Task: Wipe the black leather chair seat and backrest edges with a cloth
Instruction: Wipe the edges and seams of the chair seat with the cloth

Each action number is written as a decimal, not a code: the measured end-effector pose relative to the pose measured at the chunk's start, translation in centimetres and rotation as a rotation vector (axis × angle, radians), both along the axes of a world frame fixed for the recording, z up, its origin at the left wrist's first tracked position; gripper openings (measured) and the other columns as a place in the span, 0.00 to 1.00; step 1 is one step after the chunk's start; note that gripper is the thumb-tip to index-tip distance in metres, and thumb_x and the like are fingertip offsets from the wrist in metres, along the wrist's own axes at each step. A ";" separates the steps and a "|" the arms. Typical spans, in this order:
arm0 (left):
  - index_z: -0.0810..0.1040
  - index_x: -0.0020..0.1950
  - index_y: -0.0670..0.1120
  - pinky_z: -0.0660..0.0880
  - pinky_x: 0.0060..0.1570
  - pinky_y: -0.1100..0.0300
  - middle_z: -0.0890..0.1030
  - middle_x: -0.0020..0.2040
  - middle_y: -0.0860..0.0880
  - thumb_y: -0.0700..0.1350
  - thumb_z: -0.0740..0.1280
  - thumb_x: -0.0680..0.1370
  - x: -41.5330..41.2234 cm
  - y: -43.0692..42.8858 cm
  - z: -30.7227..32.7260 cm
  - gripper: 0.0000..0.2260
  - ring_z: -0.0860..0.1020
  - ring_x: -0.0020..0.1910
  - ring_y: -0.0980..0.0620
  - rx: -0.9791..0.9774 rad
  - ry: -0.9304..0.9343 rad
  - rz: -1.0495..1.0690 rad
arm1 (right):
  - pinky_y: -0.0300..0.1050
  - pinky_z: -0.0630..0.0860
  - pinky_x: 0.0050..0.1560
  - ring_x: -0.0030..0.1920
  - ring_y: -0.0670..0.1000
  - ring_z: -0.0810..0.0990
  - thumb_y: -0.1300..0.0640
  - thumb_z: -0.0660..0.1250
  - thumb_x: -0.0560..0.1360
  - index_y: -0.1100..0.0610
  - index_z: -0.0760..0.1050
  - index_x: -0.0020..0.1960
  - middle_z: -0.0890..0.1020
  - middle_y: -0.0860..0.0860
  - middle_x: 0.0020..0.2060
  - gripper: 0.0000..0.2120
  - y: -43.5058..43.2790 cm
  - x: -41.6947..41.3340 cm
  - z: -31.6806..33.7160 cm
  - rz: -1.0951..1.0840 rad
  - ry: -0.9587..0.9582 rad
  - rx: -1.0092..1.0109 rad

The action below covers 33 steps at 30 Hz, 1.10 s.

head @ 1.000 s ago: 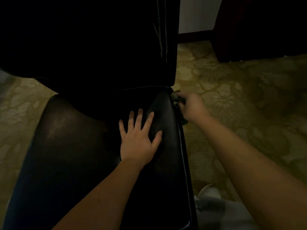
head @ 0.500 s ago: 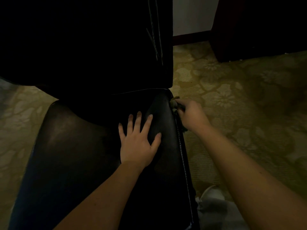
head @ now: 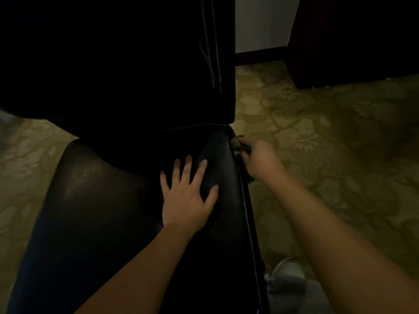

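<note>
Right hand (head: pixel 260 158) is gripping the cloth (head: pixel 237 143) tight against the seat (head: pixel 102 211) edge — left hand (head: pixel 187 200) is lying flat, fingers spread, just beside that grip.

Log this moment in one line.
left hand: flat on seat | right hand: grips cloth at seat's right edge

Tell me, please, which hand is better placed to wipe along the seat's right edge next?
The right hand: it grips the cloth against the stitched right edge of the seat. The left hand lies flat on the seat, holding nothing.
</note>
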<state>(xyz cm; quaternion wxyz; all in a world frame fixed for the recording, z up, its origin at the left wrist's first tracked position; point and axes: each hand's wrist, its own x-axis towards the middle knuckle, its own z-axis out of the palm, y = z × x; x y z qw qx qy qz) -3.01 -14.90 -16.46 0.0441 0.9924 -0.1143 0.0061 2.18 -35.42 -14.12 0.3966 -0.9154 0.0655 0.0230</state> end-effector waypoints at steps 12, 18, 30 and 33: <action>0.54 0.80 0.59 0.46 0.76 0.37 0.57 0.81 0.48 0.67 0.47 0.79 0.0 0.1 -0.2 0.30 0.51 0.80 0.44 -0.015 -0.024 0.004 | 0.37 0.69 0.52 0.59 0.51 0.77 0.62 0.63 0.79 0.51 0.74 0.68 0.80 0.51 0.60 0.18 -0.6 -0.6 0.6 0.046 0.107 -0.068; 0.55 0.80 0.58 0.46 0.76 0.37 0.57 0.81 0.48 0.67 0.47 0.79 0.1 0.0 -0.2 0.31 0.51 0.80 0.44 -0.020 -0.027 0.021 | 0.41 0.72 0.56 0.59 0.51 0.78 0.64 0.63 0.78 0.52 0.75 0.67 0.81 0.51 0.58 0.19 0.3 -0.1 0.1 0.011 0.033 -0.023; 0.55 0.80 0.58 0.46 0.76 0.36 0.56 0.81 0.48 0.67 0.47 0.79 0.2 0.0 -0.2 0.31 0.50 0.80 0.44 -0.028 -0.022 0.016 | 0.47 0.75 0.59 0.59 0.52 0.78 0.62 0.64 0.78 0.50 0.75 0.66 0.80 0.51 0.59 0.19 0.2 1.2 -0.6 0.010 0.017 -0.067; 0.55 0.80 0.58 0.46 0.76 0.36 0.56 0.81 0.48 0.67 0.47 0.79 0.3 -0.1 -0.2 0.31 0.50 0.80 0.44 -0.030 -0.021 0.018 | 0.48 0.74 0.60 0.60 0.53 0.77 0.62 0.64 0.77 0.50 0.75 0.67 0.78 0.52 0.60 0.19 0.3 1.8 -0.8 0.041 -0.008 -0.084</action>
